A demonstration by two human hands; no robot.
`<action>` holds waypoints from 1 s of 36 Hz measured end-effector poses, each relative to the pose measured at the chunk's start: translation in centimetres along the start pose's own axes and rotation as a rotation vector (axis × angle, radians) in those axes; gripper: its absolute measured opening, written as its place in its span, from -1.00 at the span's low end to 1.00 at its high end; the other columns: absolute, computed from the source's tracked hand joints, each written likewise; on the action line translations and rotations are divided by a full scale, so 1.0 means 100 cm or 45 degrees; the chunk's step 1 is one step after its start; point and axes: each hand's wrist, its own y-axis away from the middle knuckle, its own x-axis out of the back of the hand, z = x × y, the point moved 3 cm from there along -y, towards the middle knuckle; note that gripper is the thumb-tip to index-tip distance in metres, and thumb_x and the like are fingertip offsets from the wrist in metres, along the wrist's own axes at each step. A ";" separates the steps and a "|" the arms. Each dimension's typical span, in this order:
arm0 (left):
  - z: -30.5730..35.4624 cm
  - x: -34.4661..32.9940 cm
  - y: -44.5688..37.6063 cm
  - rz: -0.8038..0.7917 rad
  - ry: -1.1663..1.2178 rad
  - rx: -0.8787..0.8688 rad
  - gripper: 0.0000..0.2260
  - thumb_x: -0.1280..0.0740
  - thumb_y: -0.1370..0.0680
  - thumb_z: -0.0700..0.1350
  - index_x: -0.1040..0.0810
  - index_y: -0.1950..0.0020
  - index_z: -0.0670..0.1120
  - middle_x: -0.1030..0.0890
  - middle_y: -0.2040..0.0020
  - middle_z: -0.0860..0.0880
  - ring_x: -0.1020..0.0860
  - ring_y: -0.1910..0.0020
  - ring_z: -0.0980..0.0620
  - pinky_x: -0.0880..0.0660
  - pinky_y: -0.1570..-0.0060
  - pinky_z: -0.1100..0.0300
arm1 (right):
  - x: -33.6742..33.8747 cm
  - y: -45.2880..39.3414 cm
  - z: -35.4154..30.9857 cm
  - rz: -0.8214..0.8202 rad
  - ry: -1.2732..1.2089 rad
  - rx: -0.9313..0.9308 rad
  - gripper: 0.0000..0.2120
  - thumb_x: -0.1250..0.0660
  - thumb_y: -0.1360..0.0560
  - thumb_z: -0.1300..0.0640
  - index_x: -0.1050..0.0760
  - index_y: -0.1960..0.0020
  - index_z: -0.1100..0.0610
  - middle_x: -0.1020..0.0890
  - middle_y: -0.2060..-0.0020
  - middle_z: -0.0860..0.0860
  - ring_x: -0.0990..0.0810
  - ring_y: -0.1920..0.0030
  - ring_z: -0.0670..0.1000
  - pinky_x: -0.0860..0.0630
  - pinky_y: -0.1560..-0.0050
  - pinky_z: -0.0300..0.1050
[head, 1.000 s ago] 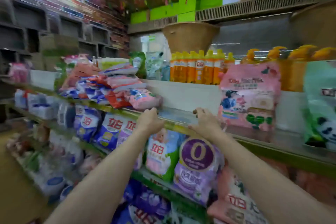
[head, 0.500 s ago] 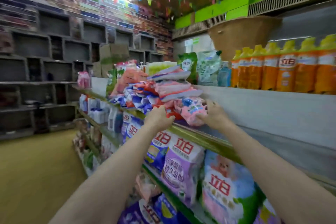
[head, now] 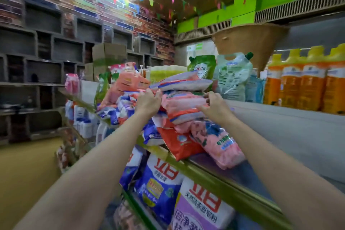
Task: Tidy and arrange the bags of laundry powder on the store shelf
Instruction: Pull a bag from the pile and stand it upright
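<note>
Gripping a pink bag (head: 183, 101): left hand (head: 148, 102), right hand (head: 214, 105).

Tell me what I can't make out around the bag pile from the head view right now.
- Left hand: fingertips tucked into the stacked bags, so the grip is unclear.
- Right hand: palm side hidden behind its own back.
- Lower bags in the pile: covered by those above and by both hands.
- Purple bag: cut off by the bottom edge.
- Small print on the pink bag: blurred.
</note>
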 end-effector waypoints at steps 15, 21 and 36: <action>-0.044 -0.031 -0.204 -0.248 0.197 0.019 -0.49 0.02 -0.65 0.06 -0.46 -0.23 -0.34 -0.51 -0.18 -0.40 -0.51 -0.19 -0.27 -0.42 -0.16 0.03 | -0.019 -0.164 -0.018 0.299 0.026 -0.350 -0.37 -0.06 -0.57 -0.23 -0.41 -0.28 0.32 -0.48 -0.26 0.27 -0.45 -0.26 0.20 -0.36 -0.20 -0.03; -0.047 -0.062 -0.237 -0.607 0.418 0.113 -0.65 -0.06 -0.61 0.15 -0.33 -0.05 -0.14 -0.39 0.28 -0.13 -0.43 0.54 -0.04 -0.31 0.45 0.27 | -0.026 -0.198 -0.012 0.172 -0.157 -0.506 -0.28 -0.04 -0.50 -0.36 -0.39 -0.40 0.16 -0.39 -0.39 0.17 -0.36 -0.38 0.15 -0.24 -0.40 -0.03; -0.021 -0.066 -0.230 -0.828 1.176 0.024 -0.84 -0.26 -0.55 -0.09 -0.48 0.22 -0.06 -0.58 0.46 0.06 -0.51 0.55 0.17 -0.37 0.63 0.45 | -0.031 -0.166 -0.010 0.352 -1.022 -0.384 -0.76 -0.25 -0.45 0.47 -0.39 -0.02 0.19 -0.53 0.22 0.11 -0.51 0.31 -0.03 -0.49 0.52 -0.36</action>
